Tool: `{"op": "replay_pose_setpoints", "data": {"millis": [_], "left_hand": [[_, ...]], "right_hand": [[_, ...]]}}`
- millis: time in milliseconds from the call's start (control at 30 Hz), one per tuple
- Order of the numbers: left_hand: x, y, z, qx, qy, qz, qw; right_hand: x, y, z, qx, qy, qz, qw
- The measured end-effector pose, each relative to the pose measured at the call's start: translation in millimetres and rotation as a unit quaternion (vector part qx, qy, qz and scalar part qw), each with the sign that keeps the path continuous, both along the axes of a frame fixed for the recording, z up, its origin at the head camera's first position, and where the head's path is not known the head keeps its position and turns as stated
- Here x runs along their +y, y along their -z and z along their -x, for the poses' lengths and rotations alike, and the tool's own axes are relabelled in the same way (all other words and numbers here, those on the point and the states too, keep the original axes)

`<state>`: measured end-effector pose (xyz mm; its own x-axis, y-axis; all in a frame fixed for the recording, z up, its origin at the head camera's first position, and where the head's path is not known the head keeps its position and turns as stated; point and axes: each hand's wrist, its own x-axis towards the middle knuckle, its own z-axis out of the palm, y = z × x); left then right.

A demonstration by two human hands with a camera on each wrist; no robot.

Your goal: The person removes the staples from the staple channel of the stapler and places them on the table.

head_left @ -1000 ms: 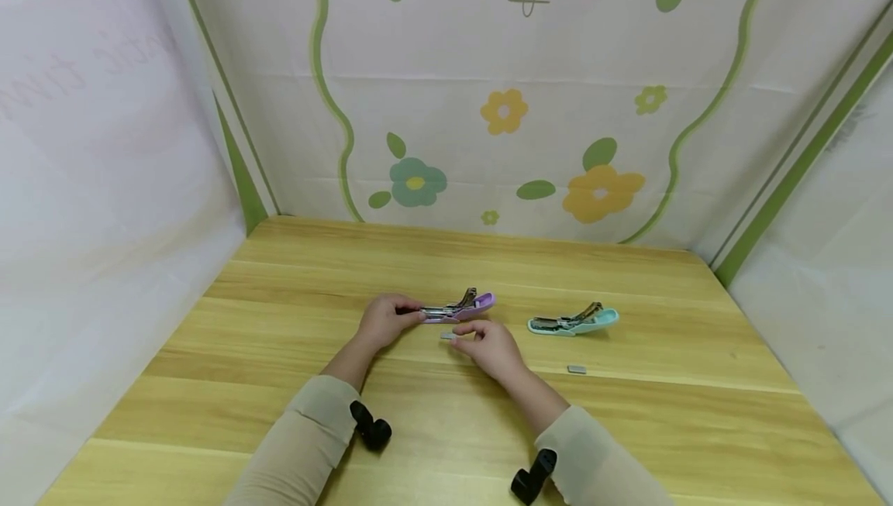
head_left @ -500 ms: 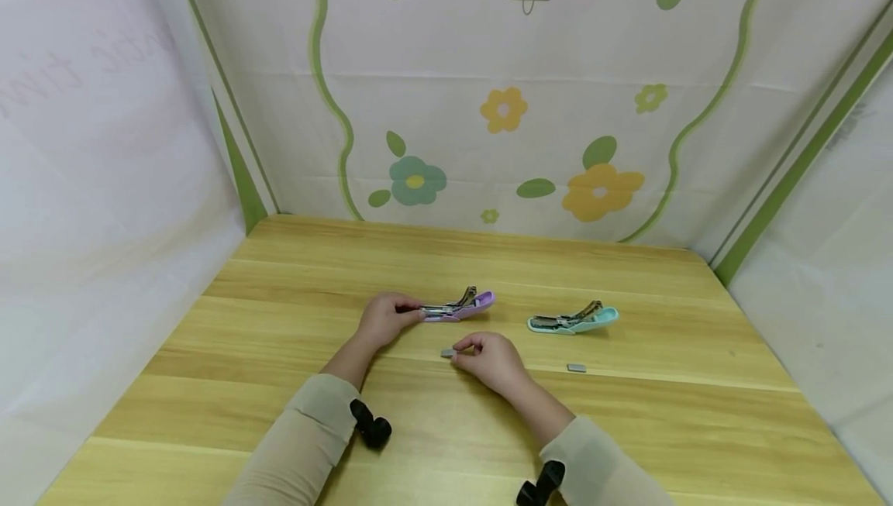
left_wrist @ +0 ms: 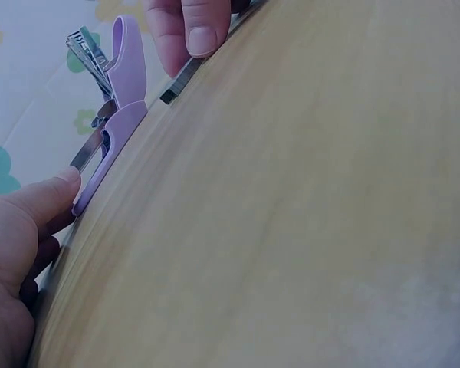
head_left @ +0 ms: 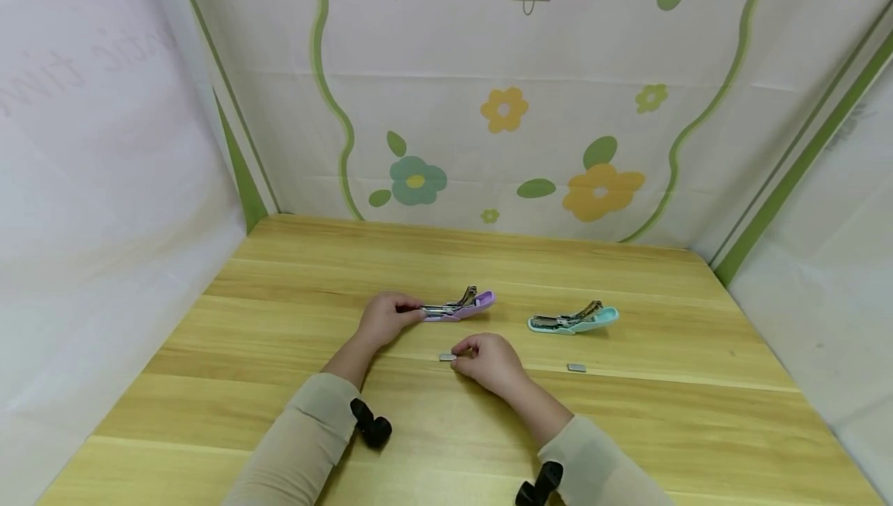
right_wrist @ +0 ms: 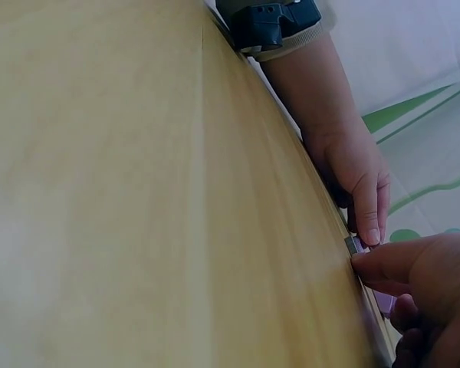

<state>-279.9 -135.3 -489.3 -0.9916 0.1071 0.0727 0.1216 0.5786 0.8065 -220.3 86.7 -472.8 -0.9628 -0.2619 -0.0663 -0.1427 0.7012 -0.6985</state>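
A purple stapler (head_left: 456, 314) lies on the table with its metal magazine exposed and its top folded back. My left hand (head_left: 385, 320) pinches its near-left end; in the left wrist view the thumb (left_wrist: 67, 178) presses on the metal tip. Just in front of it, my right hand (head_left: 491, 363) pinches the right end of a short grey strip of staples (head_left: 446, 357) down at the tabletop. The left wrist view shows the other end of this strip (left_wrist: 181, 83) sticking out from the fingertips. In the right wrist view my right hand (right_wrist: 437, 284) hides most of the stapler.
To the right lies a mint-green stapler (head_left: 574, 323), also folded back. A second strip of staples (head_left: 576, 368) lies in front of it. Flower-printed cloth (head_left: 425, 49) closes off the back of the wooden table (head_left: 446, 444), with white cloth at both sides.
My right hand has drawn the strip of staples away from the purple stapler, toward me, and down to the tabletop. The left hand and the stapler have stayed in place.
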Motion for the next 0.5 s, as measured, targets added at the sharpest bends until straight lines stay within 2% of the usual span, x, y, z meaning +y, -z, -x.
{"op": "replay_pose_setpoints", "data": {"millis": [300, 500], "left_hand": [[-1.4, 3.5, 1.8, 0.003, -0.002, -0.002, 1.0000], [-3.2, 6.8, 1.9, -0.003, 0.004, -0.043, 0.9991]], "right_hand": [[0.6, 1.3, -0.6, -0.010, 0.001, 0.022, 0.9997], [6.4, 0.0, 1.1, -0.039, 0.035, 0.072, 0.9960]]}}
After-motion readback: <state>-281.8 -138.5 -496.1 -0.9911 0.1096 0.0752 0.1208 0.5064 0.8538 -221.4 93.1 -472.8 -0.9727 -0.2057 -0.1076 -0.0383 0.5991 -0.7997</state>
